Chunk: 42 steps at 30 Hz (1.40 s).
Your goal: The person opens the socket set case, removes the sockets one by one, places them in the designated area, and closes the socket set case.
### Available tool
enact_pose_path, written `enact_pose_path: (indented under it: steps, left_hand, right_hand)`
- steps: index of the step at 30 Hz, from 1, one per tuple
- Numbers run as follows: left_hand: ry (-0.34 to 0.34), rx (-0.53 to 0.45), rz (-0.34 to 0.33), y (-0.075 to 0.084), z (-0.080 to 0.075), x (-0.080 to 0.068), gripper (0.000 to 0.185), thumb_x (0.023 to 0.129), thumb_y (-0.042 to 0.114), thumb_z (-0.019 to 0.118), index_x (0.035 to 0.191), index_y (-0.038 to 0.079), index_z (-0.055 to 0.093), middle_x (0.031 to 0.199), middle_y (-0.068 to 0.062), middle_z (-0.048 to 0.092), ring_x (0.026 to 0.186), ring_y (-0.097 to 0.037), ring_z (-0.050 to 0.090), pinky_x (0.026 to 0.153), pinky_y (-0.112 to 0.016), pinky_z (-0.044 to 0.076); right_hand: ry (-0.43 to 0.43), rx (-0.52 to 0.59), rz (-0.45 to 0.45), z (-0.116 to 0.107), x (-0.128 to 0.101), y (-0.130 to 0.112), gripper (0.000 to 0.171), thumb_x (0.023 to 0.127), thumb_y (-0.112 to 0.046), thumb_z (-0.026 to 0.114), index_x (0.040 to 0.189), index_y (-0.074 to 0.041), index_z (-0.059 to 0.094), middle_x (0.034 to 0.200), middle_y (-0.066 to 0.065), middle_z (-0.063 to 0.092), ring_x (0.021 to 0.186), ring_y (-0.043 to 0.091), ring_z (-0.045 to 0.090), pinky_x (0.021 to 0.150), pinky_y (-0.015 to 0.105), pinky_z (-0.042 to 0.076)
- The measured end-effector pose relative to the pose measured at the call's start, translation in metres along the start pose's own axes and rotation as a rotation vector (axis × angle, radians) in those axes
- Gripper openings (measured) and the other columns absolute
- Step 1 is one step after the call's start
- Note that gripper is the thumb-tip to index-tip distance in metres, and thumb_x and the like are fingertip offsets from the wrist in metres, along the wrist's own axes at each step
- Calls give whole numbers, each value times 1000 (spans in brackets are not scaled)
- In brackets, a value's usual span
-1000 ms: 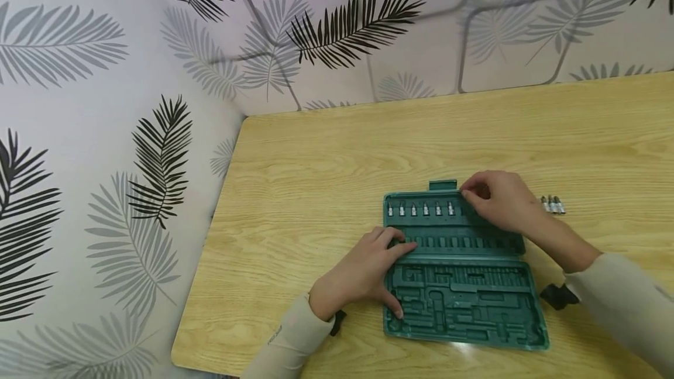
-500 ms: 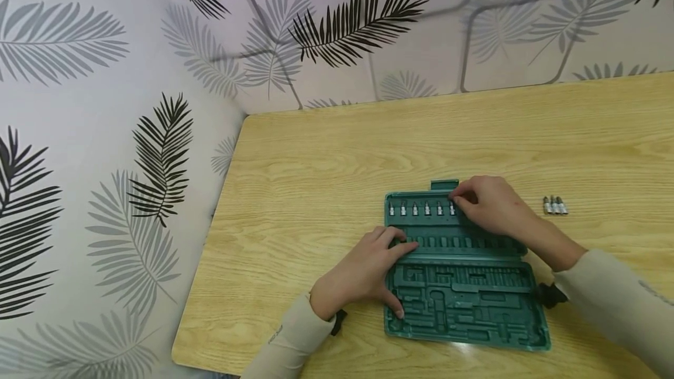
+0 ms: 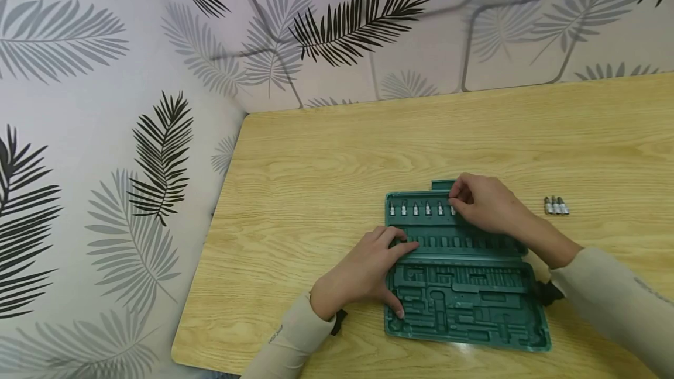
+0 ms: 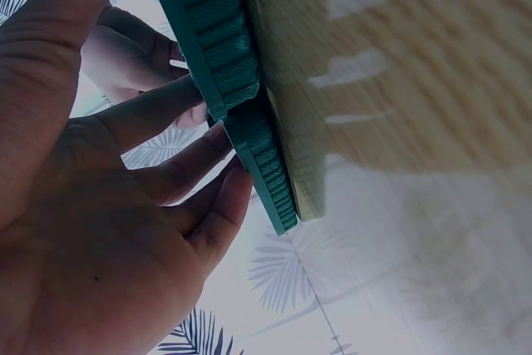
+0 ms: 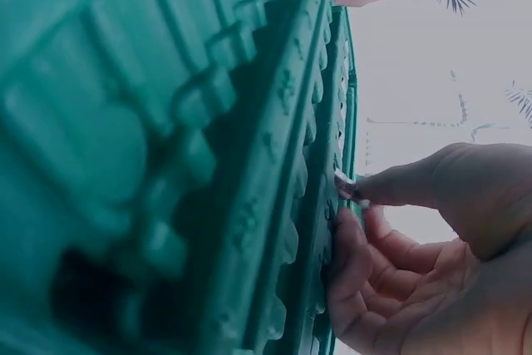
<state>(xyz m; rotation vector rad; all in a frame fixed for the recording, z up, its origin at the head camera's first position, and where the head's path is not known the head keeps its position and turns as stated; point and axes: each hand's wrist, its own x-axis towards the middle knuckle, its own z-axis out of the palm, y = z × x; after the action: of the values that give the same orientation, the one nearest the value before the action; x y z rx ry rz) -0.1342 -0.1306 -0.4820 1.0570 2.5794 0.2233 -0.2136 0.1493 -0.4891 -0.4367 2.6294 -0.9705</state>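
A green plastic tool case (image 3: 466, 309) lies unfolded on the table, its moulded slots facing up. Several silver socket bits (image 3: 427, 209) stand in a row along its far half. My left hand (image 3: 363, 271) rests spread along the case's left edge, thumb on the near half and forefinger on the far half; the left wrist view shows its fingertips against the edge. My right hand (image 3: 487, 203) is over the far half. In the right wrist view, its thumb and fingers pinch a small metal socket bit (image 5: 347, 186) at a slot; from the head it is mostly hidden.
Three more bits (image 3: 556, 205) lie side by side on the wooden table (image 3: 316, 180), right of the case. The case's latch flap (image 3: 441, 185) sticks out at its far side. A wall with leaf patterns (image 3: 411, 45) borders the table at the back and left.
My right hand has shifted left along the far row and down slightly, to the bit at the row's right end. The left hand has stayed in place on the case.
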Motion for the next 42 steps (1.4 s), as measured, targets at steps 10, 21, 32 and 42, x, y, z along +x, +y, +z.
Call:
enact_pose_path:
  steps: [10,21,32,42]
  left_hand:
    - [5,-11,8,1,-4,0,123,63,67,100,165,18,51,160,-7,50,142,-24,51,124,-40,45]
    - [-12,-24,2,2,-4,0,123,64,66,100,166,19,50,161,-7,49,144,-24,50,125,-40,44]
    - [17,-2,39,-4,5,2,125,63,70,99,165,16,50,158,-8,51,141,-25,50,123,-41,45]
    - [3,-4,6,0,2,0,125,62,68,100,165,18,51,159,-7,51,142,-24,51,124,-41,45]
  right_hand:
    - [-10,81,-47,-8,-4,6,16,104,-10,73,113,3,76,102,15,78,95,26,75,87,53,62]
    - [3,73,-71,-9,-7,10,14,106,-10,70,111,-1,80,102,12,80,92,22,73,81,45,59]
    - [148,123,-10,-18,-20,22,17,112,-13,61,121,1,67,112,23,77,98,35,77,75,31,53]
    - [226,34,32,-43,-40,51,26,114,-17,58,124,3,71,111,26,76,95,36,72,65,29,50]
